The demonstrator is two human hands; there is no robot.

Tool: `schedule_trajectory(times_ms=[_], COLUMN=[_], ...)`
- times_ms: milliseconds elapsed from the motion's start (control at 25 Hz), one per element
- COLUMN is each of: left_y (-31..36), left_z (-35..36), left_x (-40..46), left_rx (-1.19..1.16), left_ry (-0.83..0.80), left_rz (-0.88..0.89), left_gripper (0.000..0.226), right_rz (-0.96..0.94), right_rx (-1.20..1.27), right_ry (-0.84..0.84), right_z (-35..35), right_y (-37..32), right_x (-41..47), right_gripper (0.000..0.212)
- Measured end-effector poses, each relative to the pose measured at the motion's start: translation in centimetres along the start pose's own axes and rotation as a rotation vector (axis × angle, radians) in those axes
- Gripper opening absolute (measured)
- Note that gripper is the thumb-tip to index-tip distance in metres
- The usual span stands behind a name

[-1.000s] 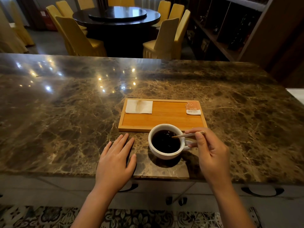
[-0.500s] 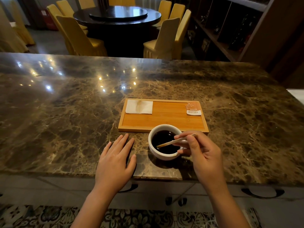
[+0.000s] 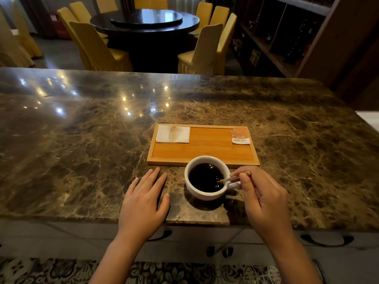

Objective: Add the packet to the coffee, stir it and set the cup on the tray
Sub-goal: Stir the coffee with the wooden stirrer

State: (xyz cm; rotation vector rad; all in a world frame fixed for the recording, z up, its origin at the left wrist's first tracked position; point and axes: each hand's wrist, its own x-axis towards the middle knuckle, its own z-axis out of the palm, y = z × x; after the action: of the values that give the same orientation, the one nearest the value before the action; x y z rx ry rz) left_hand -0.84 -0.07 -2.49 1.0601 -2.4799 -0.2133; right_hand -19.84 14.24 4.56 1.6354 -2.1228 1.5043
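A white cup [image 3: 205,194] of dark coffee stands on the marble counter, just in front of the wooden tray [image 3: 203,149]. My right hand [image 3: 262,198] pinches a thin wooden stir stick [image 3: 228,179] whose tip dips into the coffee at the cup's right side. My left hand [image 3: 143,203] lies flat on the counter to the left of the cup, fingers spread, holding nothing. An orange packet [image 3: 240,135] rests on the tray's far right corner. A stained white napkin [image 3: 173,134] lies on the tray's far left corner.
The marble counter [image 3: 82,140] stretches wide to the left and behind the tray. Its front edge runs just under my wrists. Beyond it stand yellow chairs [image 3: 98,50] around a dark round table [image 3: 145,21], and shelving [image 3: 287,37] fills the right.
My right hand lowered the stick from above the cup's rim into the coffee, then drew its tip towards the cup's right side. The left hand and cup stayed put.
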Motion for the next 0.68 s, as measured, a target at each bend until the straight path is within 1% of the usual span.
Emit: schedule_trajectory(times_ms=[40, 160, 280, 320, 480, 600, 680], left_y=[0.0, 0.0, 0.0, 0.0, 0.0, 0.0, -0.1], left_z=[0.0, 0.0, 0.0, 0.0, -0.1, 0.0, 0.0], left_x=[0.0, 0.0, 0.0, 0.0, 0.0, 0.0, -0.1], left_rx=[0.002, 0.006, 0.004, 0.004, 0.003, 0.005, 0.006], left_ry=[0.000, 0.001, 0.001, 0.001, 0.001, -0.001, -0.002], left_rz=[0.000, -0.003, -0.003, -0.003, 0.002, 0.002, 0.001], left_gripper=[0.051, 0.051, 0.051, 0.051, 0.051, 0.051, 0.051], right_rz=[0.025, 0.185, 0.327, 0.350, 0.361, 0.319, 0.291], right_rx=[0.046, 0.309, 0.484, 0.511, 0.504, 0.389, 0.354], right_ry=[-0.012, -0.033, 0.048, 0.087, 0.180, 0.191, 0.188], right_z=[0.1, 0.8, 0.8, 0.5, -1.0, -2.1, -2.7], right_y=[-0.2, -0.4, -0.6, -0.5, 0.4, 0.9, 0.9], right_x=[-0.2, -0.6, -0.2, 0.1, 1.7, 3.0, 3.7], right_gripper=[0.030, 0.029, 0.010, 0.011, 0.014, 0.017, 0.019])
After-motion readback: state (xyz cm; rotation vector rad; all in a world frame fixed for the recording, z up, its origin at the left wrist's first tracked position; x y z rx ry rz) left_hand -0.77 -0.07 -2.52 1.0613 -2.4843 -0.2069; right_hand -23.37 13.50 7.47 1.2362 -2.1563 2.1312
